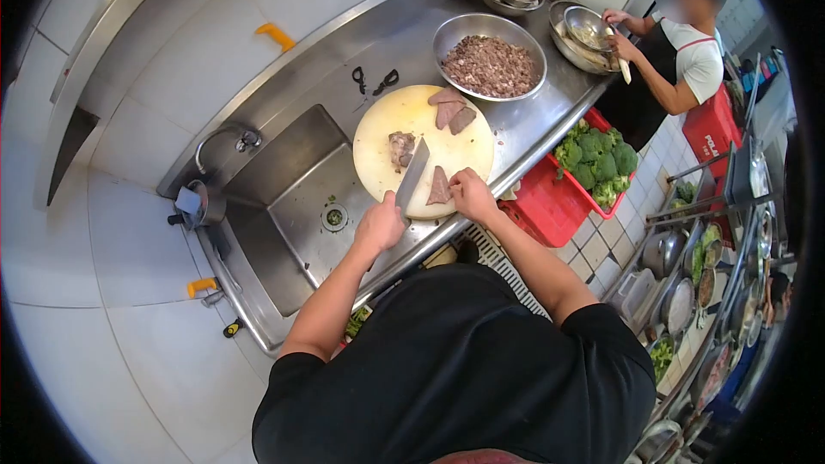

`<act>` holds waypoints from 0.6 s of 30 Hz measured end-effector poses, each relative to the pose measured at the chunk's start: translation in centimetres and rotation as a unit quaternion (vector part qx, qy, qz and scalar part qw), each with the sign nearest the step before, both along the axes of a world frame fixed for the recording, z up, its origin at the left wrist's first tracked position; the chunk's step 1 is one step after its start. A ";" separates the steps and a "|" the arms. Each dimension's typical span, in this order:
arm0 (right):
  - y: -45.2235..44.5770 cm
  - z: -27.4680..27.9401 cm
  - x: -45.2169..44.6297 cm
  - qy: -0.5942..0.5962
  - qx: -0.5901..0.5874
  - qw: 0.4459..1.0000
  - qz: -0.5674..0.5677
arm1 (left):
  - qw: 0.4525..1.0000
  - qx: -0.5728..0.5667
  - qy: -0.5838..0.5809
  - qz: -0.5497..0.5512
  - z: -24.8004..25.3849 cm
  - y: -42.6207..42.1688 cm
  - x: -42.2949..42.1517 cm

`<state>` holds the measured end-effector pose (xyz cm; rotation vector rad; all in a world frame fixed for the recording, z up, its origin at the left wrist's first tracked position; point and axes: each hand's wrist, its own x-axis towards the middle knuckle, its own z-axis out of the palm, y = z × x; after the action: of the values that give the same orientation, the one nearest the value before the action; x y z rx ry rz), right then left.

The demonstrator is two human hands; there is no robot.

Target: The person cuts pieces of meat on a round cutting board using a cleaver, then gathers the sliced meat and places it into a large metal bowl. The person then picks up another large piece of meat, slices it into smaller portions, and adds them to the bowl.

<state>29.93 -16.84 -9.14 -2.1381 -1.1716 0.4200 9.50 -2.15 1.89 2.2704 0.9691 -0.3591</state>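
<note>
My left hand [384, 222] is closed around the handle of a kitchen knife [414, 174]. Its wide blade points up across a round, pale cutting board [378, 129], next to a small heap of chopped meat [401, 148]. At the board's near right side, my right hand [471, 195] has its fingers bent together at the edge of a slice of cooked meat [439, 186]. More meat slices [449, 110] lie near the far edge of the board. Behind them stands a large metal bowl [443, 43] full of chopped meat [494, 67].
A metal sink [296, 180] with a faucet [225, 142] is at left. Black scissors [375, 82] lie behind the board. Red crates [543, 210], one with broccoli [597, 155], stand below the counter at right. A co-worker [662, 60] handles bowls [577, 47] farther along.
</note>
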 end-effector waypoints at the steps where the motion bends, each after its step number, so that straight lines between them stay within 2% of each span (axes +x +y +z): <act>1: -0.4 0.2 0.0 -0.012 0.016 0.999 0.032 | 1.000 0.003 0.006 -0.004 0.3 -0.5 -0.2; 3: -0.8 0.6 -0.3 -0.056 0.082 0.992 0.074 | 1.000 0.000 0.019 0.006 -0.9 -1.6 -0.3; 6: -0.3 0.7 0.4 -0.094 0.063 0.985 0.128 | 0.999 0.004 0.035 0.005 -1.3 -1.8 0.2; 15: 1.0 -0.9 1.5 -0.056 0.021 0.989 0.137 | 0.999 0.019 0.034 0.021 -2.3 -2.7 2.2; 18: 1.3 1.1 1.4 -0.066 0.101 0.983 0.139 | 0.999 0.041 0.024 0.017 -1.6 -2.9 2.5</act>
<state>31.38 -15.53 -8.01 -1.8565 -1.5305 0.2684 12.05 -5.07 0.24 2.3245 1.0643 -0.3667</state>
